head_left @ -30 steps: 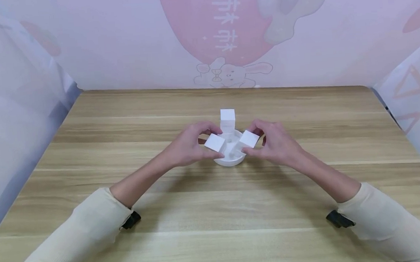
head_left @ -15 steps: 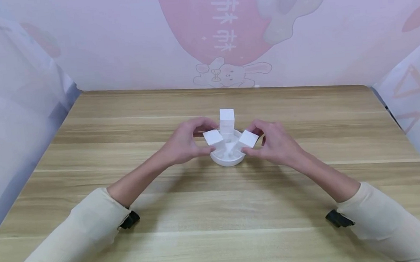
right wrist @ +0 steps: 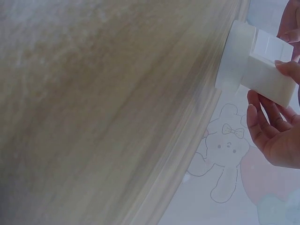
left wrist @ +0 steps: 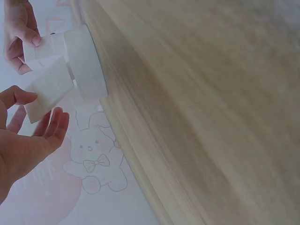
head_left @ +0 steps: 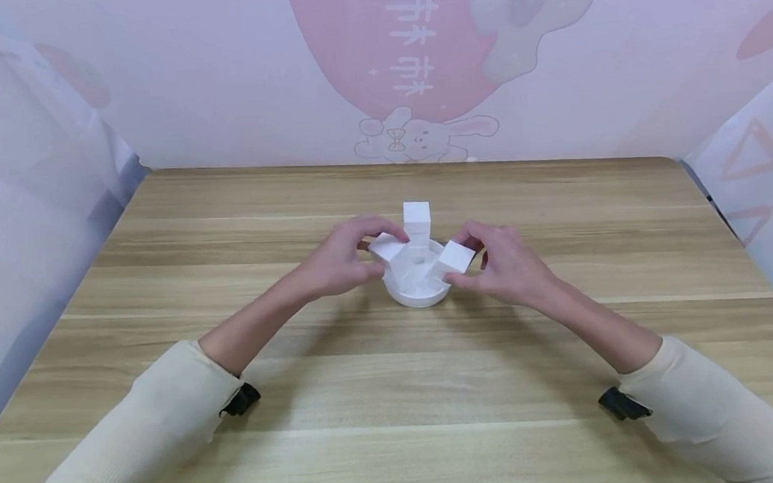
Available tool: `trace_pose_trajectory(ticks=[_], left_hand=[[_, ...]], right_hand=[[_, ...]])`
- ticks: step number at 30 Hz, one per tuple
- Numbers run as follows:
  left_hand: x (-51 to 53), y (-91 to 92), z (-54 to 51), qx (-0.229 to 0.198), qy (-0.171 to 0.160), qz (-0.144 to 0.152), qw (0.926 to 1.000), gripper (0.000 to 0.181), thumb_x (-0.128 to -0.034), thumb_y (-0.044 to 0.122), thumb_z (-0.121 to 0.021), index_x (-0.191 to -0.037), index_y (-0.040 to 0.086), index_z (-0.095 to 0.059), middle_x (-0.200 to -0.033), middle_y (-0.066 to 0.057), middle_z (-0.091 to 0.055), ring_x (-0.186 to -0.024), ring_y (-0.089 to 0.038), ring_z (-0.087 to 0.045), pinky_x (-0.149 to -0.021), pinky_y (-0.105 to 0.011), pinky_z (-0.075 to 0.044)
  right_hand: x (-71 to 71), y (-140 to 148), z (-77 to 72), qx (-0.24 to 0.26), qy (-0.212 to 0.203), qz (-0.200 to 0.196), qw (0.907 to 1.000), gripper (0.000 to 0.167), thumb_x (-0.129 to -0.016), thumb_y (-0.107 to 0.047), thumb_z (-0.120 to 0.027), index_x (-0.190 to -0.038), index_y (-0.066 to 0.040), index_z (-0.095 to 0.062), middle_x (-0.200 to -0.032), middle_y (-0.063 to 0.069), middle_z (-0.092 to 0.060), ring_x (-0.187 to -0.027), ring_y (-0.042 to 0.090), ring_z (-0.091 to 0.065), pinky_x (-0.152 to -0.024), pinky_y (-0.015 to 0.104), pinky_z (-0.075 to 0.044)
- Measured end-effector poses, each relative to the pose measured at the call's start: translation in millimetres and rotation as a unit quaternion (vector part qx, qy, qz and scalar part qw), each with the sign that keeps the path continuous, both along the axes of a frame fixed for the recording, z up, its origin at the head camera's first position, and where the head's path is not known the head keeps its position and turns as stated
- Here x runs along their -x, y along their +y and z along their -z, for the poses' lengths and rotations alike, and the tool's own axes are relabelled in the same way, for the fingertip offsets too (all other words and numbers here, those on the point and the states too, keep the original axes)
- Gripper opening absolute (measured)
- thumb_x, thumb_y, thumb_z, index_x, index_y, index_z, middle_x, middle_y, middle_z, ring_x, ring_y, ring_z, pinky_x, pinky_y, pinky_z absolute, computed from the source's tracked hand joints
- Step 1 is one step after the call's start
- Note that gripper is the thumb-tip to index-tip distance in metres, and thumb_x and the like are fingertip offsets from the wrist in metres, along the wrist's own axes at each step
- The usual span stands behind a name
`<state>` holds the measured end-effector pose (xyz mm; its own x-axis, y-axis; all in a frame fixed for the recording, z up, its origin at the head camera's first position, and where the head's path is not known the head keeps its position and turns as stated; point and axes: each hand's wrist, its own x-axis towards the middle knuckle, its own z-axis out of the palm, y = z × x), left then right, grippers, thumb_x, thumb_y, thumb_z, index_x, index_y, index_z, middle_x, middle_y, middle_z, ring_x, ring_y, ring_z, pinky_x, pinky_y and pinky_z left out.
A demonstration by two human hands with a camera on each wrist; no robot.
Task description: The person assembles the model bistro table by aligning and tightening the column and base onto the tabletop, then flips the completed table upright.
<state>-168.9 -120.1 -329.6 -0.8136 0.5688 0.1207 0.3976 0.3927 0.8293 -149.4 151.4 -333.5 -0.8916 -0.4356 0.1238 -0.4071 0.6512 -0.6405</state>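
A round white dish [head_left: 420, 300] sits on the table with three square white blocks standing up from it. The left hand [head_left: 342, 263] pinches the left block [head_left: 385, 247] between thumb and fingers. That block [left wrist: 50, 89] leans at a slant in the left wrist view, its lower end at the dish. On the other side, the right hand [head_left: 511, 264] grips the right block [head_left: 457, 257], thumb on the near side. In the right wrist view this block [right wrist: 269, 77] meets the dish's open side. The rear block [head_left: 417, 214] stands upright, untouched by either hand.
The wooden tabletop [head_left: 397, 390] extends around the dish on all sides. A pale printed curtain [head_left: 227, 73] rises behind the table's back edge, with more cloth at both sides. Dark wrist devices [head_left: 240, 400] show under the sleeves.
The left hand has moved slightly left and away from the wearer, and its block now tilts outward. The dish has shifted a little left. The right hand has barely moved.
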Motion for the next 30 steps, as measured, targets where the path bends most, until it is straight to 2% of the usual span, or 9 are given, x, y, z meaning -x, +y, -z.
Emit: trace_pose_trajectory(ticks=[4, 8, 12, 16, 19, 26, 30], left_hand=[[-1.5, 0.3, 1.7, -0.012, -0.020, -0.009, 0.9997, 0.051, -0.0793, -0.010, -0.066, -0.130, -0.003, -0.064, -0.137, -0.018, -0.060, -0.122, -0.034, -0.056, -0.095, -0.051, -0.055], [-3.8, 1.5, 2.6, -0.038, -0.053, -0.041, 0.9971, 0.064, -0.0792, -0.007, -0.078, -0.138, -0.008, -0.053, -0.131, -0.022, -0.058, -0.114, -0.036, -0.062, -0.098, -0.048, -0.054], [-5.9, 2.5, 1.4, -0.053, -0.086, -0.076, 0.9920, 0.064, -0.0797, -0.006, -0.082, -0.134, -0.009, -0.049, -0.123, -0.022, -0.058, -0.107, -0.033, -0.066, -0.096, -0.041, -0.057], [-6.4, 3.1, 0.8, -0.072, -0.116, -0.088, 0.9868, 0.056, -0.0814, -0.010, -0.079, -0.128, -0.011, -0.049, -0.120, -0.022, -0.060, -0.104, -0.031, -0.068, -0.089, -0.032, -0.059], [-5.9, 3.5, 0.4, -0.073, -0.114, -0.079, 0.9876, 0.051, -0.0828, -0.012, -0.076, -0.127, -0.012, -0.052, -0.122, -0.022, -0.061, -0.106, -0.031, -0.067, -0.090, -0.030, -0.059], [-4.4, 4.1, 0.7, -0.035, -0.068, -0.026, 0.9967, 0.045, -0.0910, -0.010, -0.069, -0.135, -0.006, -0.059, -0.133, -0.021, -0.060, -0.116, -0.036, -0.064, -0.096, -0.040, -0.058], [-4.8, 5.6, 1.7, -0.032, -0.063, -0.025, 0.9972, 0.048, -0.0917, -0.009, -0.069, -0.138, -0.004, -0.058, -0.133, -0.021, -0.058, -0.115, -0.037, -0.064, -0.096, -0.042, -0.058]], right_hand=[[0.2, 0.2, 0.2, 0.000, 0.001, -0.001, 1.0000, 0.035, -0.081, -0.014, -0.088, -0.104, 0.000, -0.066, -0.094, 0.011, -0.074, -0.080, 0.027, -0.066, -0.064, 0.030, -0.053], [-0.3, 0.1, -0.2, -0.001, 0.005, 0.001, 1.0000, 0.035, -0.080, -0.014, -0.089, -0.104, -0.001, -0.067, -0.093, 0.010, -0.074, -0.079, 0.025, -0.065, -0.063, 0.030, -0.053], [0.2, 0.1, 0.3, 0.004, 0.004, 0.000, 1.0000, 0.035, -0.080, -0.014, -0.089, -0.104, -0.001, -0.067, -0.093, 0.010, -0.074, -0.079, 0.025, -0.066, -0.062, 0.028, -0.052], [0.3, 0.4, 0.3, 0.007, 0.001, 0.001, 1.0000, 0.034, -0.080, -0.013, -0.088, -0.104, -0.001, -0.066, -0.093, 0.010, -0.074, -0.081, 0.026, -0.067, -0.062, 0.027, -0.052], [-0.2, 0.2, -0.4, 0.007, 0.000, 0.002, 1.0000, 0.034, -0.080, -0.013, -0.088, -0.103, -0.001, -0.066, -0.093, 0.010, -0.074, -0.081, 0.026, -0.067, -0.062, 0.027, -0.052], [-0.5, -0.2, -0.3, 0.006, 0.001, 0.000, 1.0000, 0.033, -0.080, -0.012, -0.088, -0.104, -0.002, -0.066, -0.093, 0.009, -0.074, -0.082, 0.026, -0.067, -0.062, 0.028, -0.053], [-0.4, -0.5, 0.0, 0.005, 0.000, 0.000, 1.0000, 0.034, -0.081, -0.013, -0.088, -0.104, -0.002, -0.066, -0.093, 0.009, -0.074, -0.083, 0.027, -0.067, -0.062, 0.027, -0.053]])
